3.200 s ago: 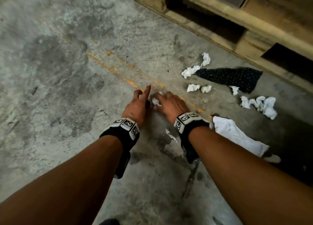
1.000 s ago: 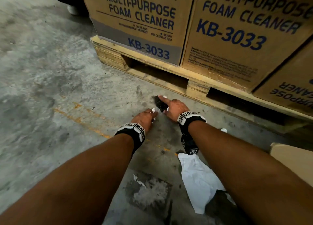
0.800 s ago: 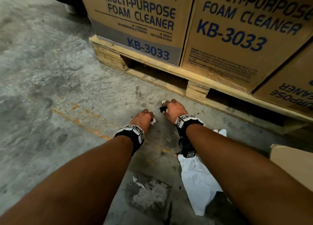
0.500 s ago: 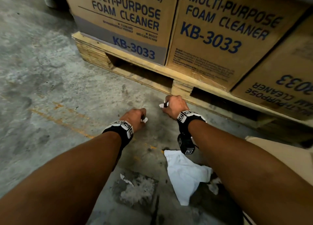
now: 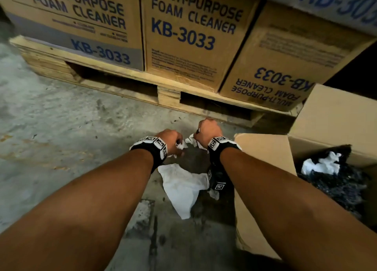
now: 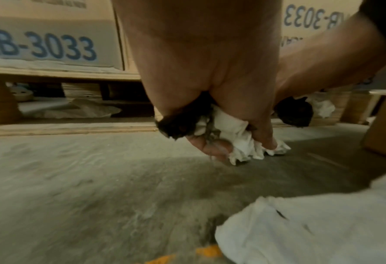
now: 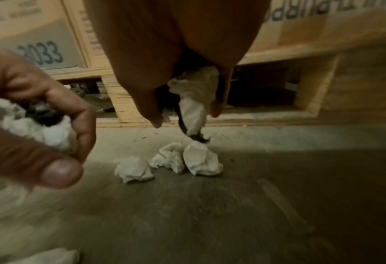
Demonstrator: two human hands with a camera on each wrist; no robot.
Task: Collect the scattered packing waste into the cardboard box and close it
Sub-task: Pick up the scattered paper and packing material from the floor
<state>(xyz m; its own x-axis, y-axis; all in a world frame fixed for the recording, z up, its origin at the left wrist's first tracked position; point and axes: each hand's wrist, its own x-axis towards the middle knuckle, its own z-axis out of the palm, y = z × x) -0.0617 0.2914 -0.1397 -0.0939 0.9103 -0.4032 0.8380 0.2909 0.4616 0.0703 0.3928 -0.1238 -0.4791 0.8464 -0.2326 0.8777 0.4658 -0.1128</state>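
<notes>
My left hand [image 5: 173,142] is curled round a wad of white crumpled paper and black mesh scraps [image 6: 232,132]. Just to its right, my right hand [image 5: 206,131] grips another bundle of white paper and black mesh [image 7: 194,100], which dangles from the fist. Three loose paper balls [image 7: 169,164] lie on the floor below the right hand. A flat white sheet [image 5: 181,187] lies on the concrete between my forearms. The open cardboard box [image 5: 265,154] stands at my right, with black mesh and white paper [image 5: 330,168] inside.
A wooden pallet [image 5: 167,95] stacked with foam cleaner cartons [image 5: 193,32] runs across the far side, close beyond my hands. Bare concrete floor [image 5: 51,128] spreads to the left. A box flap [image 5: 342,117] stands up at the right.
Both hands have gathered the paper and mesh scraps off the floor and closed on them. My view has swung right, bringing the open box into sight.
</notes>
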